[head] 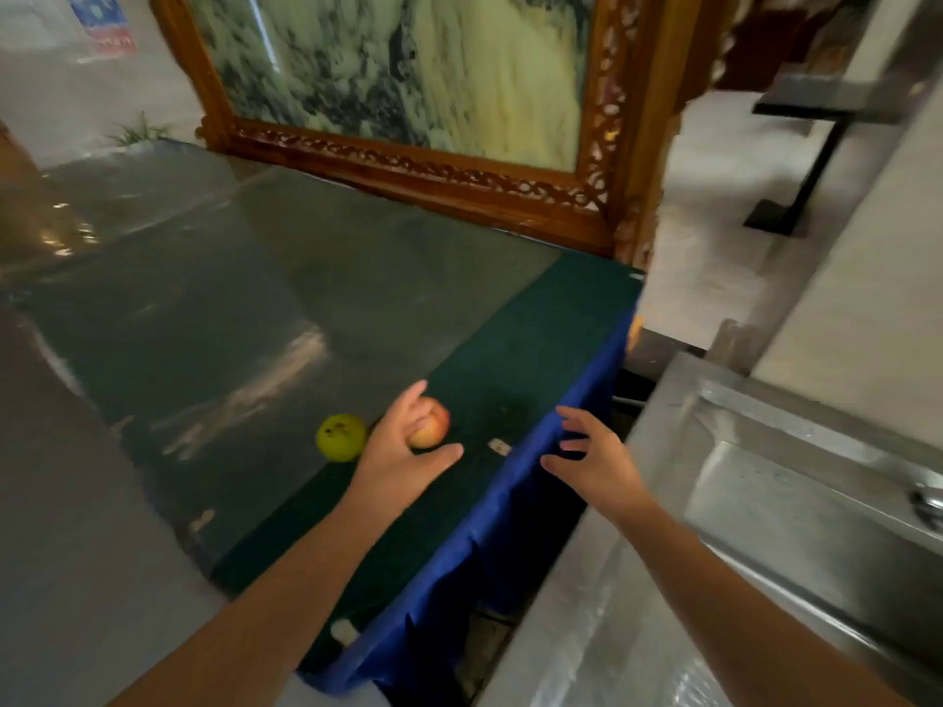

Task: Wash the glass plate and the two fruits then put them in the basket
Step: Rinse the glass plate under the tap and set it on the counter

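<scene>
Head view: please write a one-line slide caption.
Left hand reaches the red apple beside a green fruit; right hand hovers open.

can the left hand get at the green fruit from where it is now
Probably yes. The left hand is open at the red fruit, and the green fruit sits right beside it on the table, apart from the hand, with nothing lying between them. A short sideways move looks enough.

Looks like a home or guesthouse room w/ a wash area: big carved wooden frame [408,160] holding a stone picture at the table's [265,278] far edge, steel sink [796,482] just right, tiled floor [714,196].
</scene>
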Tool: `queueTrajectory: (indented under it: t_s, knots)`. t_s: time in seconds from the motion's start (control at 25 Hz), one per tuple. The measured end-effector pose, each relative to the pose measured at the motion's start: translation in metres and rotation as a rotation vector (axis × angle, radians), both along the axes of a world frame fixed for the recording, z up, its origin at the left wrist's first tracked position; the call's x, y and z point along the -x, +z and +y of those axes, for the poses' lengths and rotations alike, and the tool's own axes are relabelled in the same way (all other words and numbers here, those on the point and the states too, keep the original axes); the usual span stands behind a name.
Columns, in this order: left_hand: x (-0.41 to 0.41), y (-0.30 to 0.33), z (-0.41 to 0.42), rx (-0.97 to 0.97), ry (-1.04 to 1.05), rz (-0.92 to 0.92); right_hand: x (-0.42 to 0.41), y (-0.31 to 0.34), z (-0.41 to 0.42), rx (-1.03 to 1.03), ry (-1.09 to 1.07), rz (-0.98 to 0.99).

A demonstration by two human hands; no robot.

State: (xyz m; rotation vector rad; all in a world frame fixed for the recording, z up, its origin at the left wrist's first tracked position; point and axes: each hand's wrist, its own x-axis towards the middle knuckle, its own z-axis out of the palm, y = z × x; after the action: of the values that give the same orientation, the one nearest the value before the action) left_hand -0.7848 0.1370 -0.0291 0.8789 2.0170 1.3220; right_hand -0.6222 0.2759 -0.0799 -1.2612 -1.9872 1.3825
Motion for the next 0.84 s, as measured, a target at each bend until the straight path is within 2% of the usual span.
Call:
queueTrajectory:
  t_s: [0.16, 0.32, 0.52, 0.64, 0.72, 0.84]
  knots:
    - [-0.119, -0.028, 0.049, 0.081, -0.289, -0.203, -0.120, -0.015, 0.001, 0.062, -0.193, 0.029]
    - [-0.219, -0.102, 0.071, 0.284, -0.398, -0.308, -0.251, -0.072, -0.002, 0.160, -0.412, -0.085]
    - [-0.288, -0.215, 0.066, 0.561, -0.359, -0.374, -0.369, -0.177, -0.029, 0.291, -0.588, -0.345]
    - [-0.309, -0.282, 0.058, 0.719, -0.273, -0.360, -0.404, -0.248, -0.052, 0.349, -0.602, -0.506]
    - [-0.317, -0.312, 0.052, 0.800, -0.232, -0.307, -0.415, -0.283, -0.067, 0.412, -0.604, -0.511]
    - [-0.328, -0.345, 0.044, 0.852, -0.191, -0.353, -0.417, -0.318, -0.077, 0.457, -0.694, -0.436]
